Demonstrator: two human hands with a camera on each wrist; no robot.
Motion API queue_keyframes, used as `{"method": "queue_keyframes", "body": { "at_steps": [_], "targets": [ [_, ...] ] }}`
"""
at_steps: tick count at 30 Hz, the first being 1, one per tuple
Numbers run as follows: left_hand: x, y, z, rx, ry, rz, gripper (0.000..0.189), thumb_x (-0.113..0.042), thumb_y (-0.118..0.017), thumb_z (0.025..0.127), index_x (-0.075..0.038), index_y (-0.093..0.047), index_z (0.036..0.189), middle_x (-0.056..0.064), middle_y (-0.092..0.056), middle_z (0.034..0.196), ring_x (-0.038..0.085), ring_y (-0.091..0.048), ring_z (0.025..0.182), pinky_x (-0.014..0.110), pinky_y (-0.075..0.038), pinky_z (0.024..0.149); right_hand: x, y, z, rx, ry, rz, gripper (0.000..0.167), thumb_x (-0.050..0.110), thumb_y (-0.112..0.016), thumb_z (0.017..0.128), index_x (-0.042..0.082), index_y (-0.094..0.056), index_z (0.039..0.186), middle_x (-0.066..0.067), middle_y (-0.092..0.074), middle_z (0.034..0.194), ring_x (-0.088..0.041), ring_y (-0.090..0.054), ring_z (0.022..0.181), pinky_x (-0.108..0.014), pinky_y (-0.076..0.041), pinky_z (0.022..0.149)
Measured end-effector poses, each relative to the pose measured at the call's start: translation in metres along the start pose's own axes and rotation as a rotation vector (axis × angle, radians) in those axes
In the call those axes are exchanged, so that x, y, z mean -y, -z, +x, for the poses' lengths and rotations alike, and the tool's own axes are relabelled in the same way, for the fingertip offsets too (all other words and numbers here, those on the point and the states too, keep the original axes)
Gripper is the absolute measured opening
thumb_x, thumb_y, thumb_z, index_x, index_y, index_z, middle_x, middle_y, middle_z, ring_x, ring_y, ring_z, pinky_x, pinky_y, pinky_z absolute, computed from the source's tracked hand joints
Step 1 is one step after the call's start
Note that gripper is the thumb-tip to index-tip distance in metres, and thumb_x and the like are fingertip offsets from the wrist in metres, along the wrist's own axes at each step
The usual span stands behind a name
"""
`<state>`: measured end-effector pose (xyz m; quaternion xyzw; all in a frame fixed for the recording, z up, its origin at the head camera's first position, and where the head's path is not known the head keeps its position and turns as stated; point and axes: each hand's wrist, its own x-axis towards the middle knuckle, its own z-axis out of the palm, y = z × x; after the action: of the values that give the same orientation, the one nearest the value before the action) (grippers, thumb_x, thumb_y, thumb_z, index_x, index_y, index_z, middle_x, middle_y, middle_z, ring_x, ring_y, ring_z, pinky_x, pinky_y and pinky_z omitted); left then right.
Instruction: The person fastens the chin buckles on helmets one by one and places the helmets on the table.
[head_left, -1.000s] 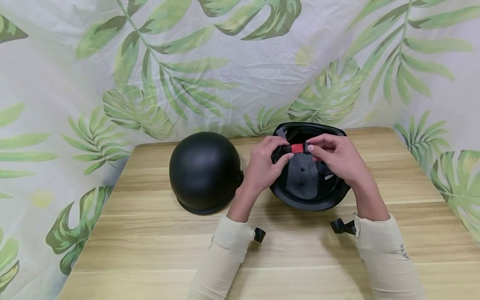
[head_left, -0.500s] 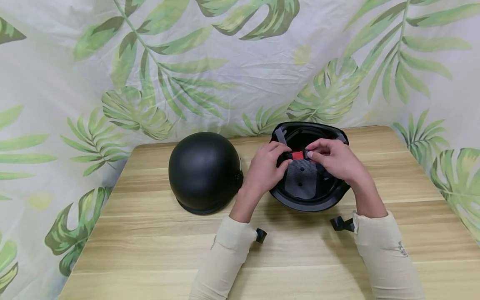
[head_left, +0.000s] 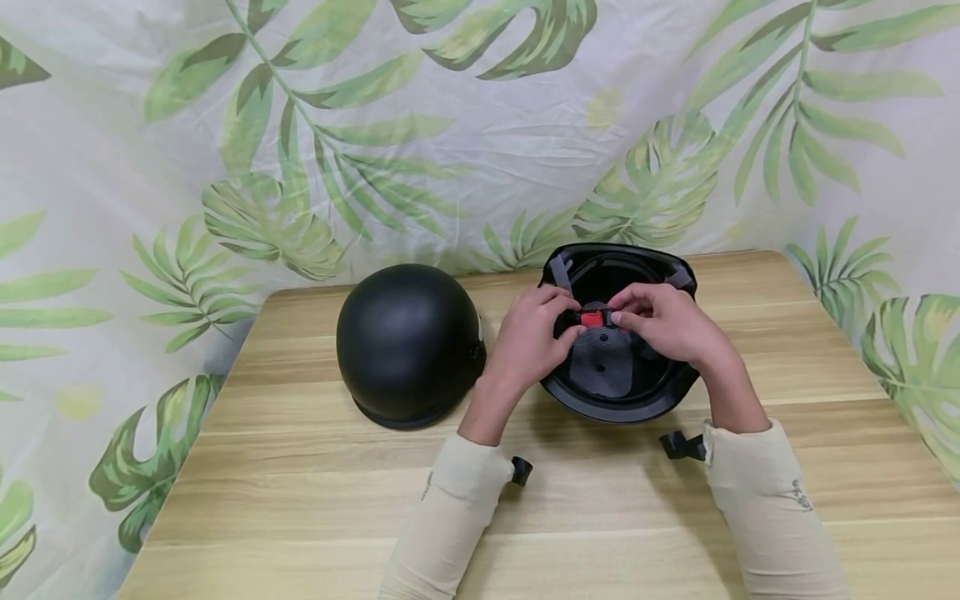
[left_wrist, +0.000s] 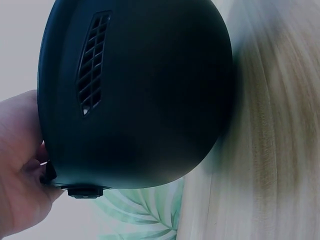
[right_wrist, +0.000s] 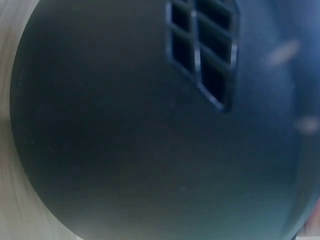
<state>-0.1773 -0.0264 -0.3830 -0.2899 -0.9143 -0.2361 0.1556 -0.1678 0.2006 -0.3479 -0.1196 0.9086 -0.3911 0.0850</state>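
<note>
A black helmet (head_left: 622, 410) lies upside down on the table, its padded inside facing up. Over its opening, a red and black buckle (head_left: 592, 319) on the chin strap is held between both hands. My left hand (head_left: 525, 337) pinches its left end between thumb and fingers. At the other end, my right hand (head_left: 667, 321) pinches the black part. Whether the two parts are fully joined is too small to tell. In the left wrist view, the helmet's vented shell (left_wrist: 145, 100) hides most of the left fingers. The shell (right_wrist: 125, 130) fills the right wrist view.
A second black helmet (head_left: 408, 346) rests dome up to the left, close to the left forearm. Both helmets are near the back edge of the wooden table (head_left: 315, 500). A leaf-patterned cloth (head_left: 517, 150) hangs behind it.
Both hands have come down a little with the buckle, nearer to me in the head view, uncovering more of the helmet's far rim and grey straps. The second helmet stays put.
</note>
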Motion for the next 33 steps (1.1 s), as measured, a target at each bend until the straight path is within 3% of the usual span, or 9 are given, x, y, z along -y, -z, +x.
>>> {"method": "queue_keyframes", "body": {
  "at_steps": [7, 11, 16, 21, 24, 27, 30, 33],
  "targets": [
    [0.001, 0.0, -0.001, 0.002, 0.0, -0.028, 0.023, -0.023, -0.082, 0.095, -0.011, -0.079, 0.115, 0.005, -0.072, 0.128, 0.026, -0.066, 0.122, 0.043, -0.05, 0.114, -0.001, -0.003, 0.002, -0.008, 0.012, -0.048, 0.022, 0.017, -0.064, 0.107, 0.005, -0.073, 0.122, -0.015, -0.079, 0.109, -0.028, -0.072, 0.1, -0.035, -0.049, 0.084],
    [0.001, 0.001, -0.001, 0.03, -0.016, 0.034, 0.025, -0.025, -0.083, 0.095, -0.013, -0.08, 0.116, 0.005, -0.072, 0.129, 0.026, -0.064, 0.123, 0.043, -0.049, 0.113, 0.0, -0.005, 0.003, -0.001, 0.015, -0.096, 0.02, 0.016, -0.065, 0.106, 0.005, -0.073, 0.12, -0.014, -0.079, 0.108, -0.027, -0.072, 0.1, -0.036, -0.05, 0.084],
    [-0.001, 0.001, -0.001, 0.067, -0.035, 0.126, 0.029, -0.029, -0.083, 0.094, -0.016, -0.08, 0.12, 0.003, -0.072, 0.129, 0.025, -0.061, 0.123, 0.042, -0.049, 0.112, 0.001, -0.008, 0.004, 0.016, 0.029, -0.14, 0.018, 0.016, -0.065, 0.106, 0.005, -0.074, 0.118, -0.014, -0.08, 0.108, -0.03, -0.074, 0.103, -0.046, -0.055, 0.089],
    [-0.002, 0.001, -0.001, 0.078, -0.024, 0.137, 0.03, -0.031, -0.082, 0.095, -0.018, -0.08, 0.122, 0.001, -0.073, 0.128, 0.023, -0.06, 0.124, 0.043, -0.049, 0.11, -0.001, -0.009, 0.004, 0.013, 0.027, -0.163, 0.019, 0.016, -0.065, 0.105, 0.005, -0.074, 0.118, -0.014, -0.08, 0.108, -0.032, -0.074, 0.105, -0.051, -0.055, 0.092],
    [-0.001, 0.001, -0.001, 0.076, -0.011, 0.075, 0.032, -0.03, -0.082, 0.095, -0.016, -0.079, 0.123, 0.003, -0.073, 0.128, 0.025, -0.061, 0.124, 0.045, -0.05, 0.109, -0.001, -0.008, 0.003, -0.005, 0.022, -0.158, 0.022, 0.017, -0.064, 0.106, 0.005, -0.073, 0.121, -0.015, -0.079, 0.112, -0.033, -0.073, 0.107, -0.052, -0.055, 0.093],
    [0.003, 0.002, -0.002, 0.05, 0.008, -0.059, 0.034, -0.027, -0.082, 0.096, -0.011, -0.078, 0.125, 0.007, -0.072, 0.129, 0.026, -0.063, 0.124, 0.044, -0.051, 0.11, 0.002, -0.003, -0.002, -0.053, 0.031, -0.139, 0.025, 0.019, -0.064, 0.107, 0.004, -0.072, 0.125, -0.017, -0.078, 0.116, -0.034, -0.073, 0.109, -0.053, -0.057, 0.094],
    [0.009, 0.003, -0.003, -0.012, 0.034, -0.214, 0.033, -0.02, -0.081, 0.096, -0.005, -0.076, 0.126, 0.011, -0.07, 0.129, 0.029, -0.066, 0.124, 0.043, -0.054, 0.109, 0.004, 0.007, -0.01, -0.119, 0.028, -0.113, 0.03, 0.023, -0.064, 0.107, 0.004, -0.071, 0.128, -0.019, -0.076, 0.12, -0.035, -0.073, 0.111, -0.053, -0.057, 0.094],
    [0.015, 0.004, -0.004, -0.09, 0.053, -0.287, 0.031, -0.016, -0.079, 0.097, -0.002, -0.075, 0.124, 0.014, -0.069, 0.13, 0.03, -0.066, 0.124, 0.042, -0.056, 0.107, 0.003, 0.019, -0.019, -0.179, 0.0, -0.108, 0.035, 0.03, -0.062, 0.108, 0.005, -0.069, 0.131, -0.02, -0.075, 0.123, -0.037, -0.071, 0.115, -0.055, -0.054, 0.097]
  ]
}}
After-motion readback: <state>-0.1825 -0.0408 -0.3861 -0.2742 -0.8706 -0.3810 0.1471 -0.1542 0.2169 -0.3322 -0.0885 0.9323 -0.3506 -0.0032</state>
